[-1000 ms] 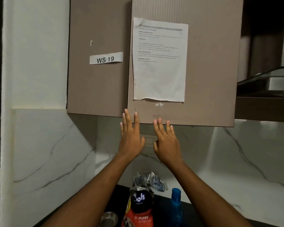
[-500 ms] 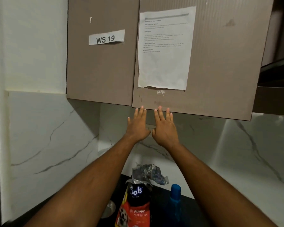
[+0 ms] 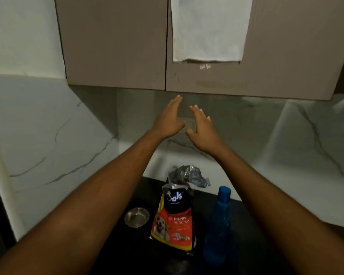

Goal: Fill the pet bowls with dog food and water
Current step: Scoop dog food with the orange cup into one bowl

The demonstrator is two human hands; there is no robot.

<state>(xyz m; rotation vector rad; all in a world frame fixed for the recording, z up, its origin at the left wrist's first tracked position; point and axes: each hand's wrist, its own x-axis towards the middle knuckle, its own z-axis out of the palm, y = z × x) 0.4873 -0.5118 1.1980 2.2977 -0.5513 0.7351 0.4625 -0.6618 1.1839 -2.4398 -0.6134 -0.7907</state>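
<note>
A black and red dog food bag [image 3: 174, 217] stands upright on the dark counter, its crumpled top open. Left of it sits a small steel bowl [image 3: 136, 216], which looks empty. A blue water bottle [image 3: 218, 227] with its cap on stands right of the bag. My left hand [image 3: 168, 120] and my right hand [image 3: 203, 130] are stretched out side by side high above these things, near the marble wall below the cabinet. Both hands are flat with fingers apart and hold nothing.
A brown wall cabinet [image 3: 115, 46] with two closed doors hangs overhead, a white paper sheet [image 3: 209, 28] taped on the right door. White marble walls [image 3: 48, 132] meet in a corner behind the black counter [image 3: 256, 245]. A wall switch plate shows between my hands.
The view has tilted down, bringing the bowl, bag and bottle fully into sight. My hands have dropped from the cabinet's lower edge and parted slightly.
</note>
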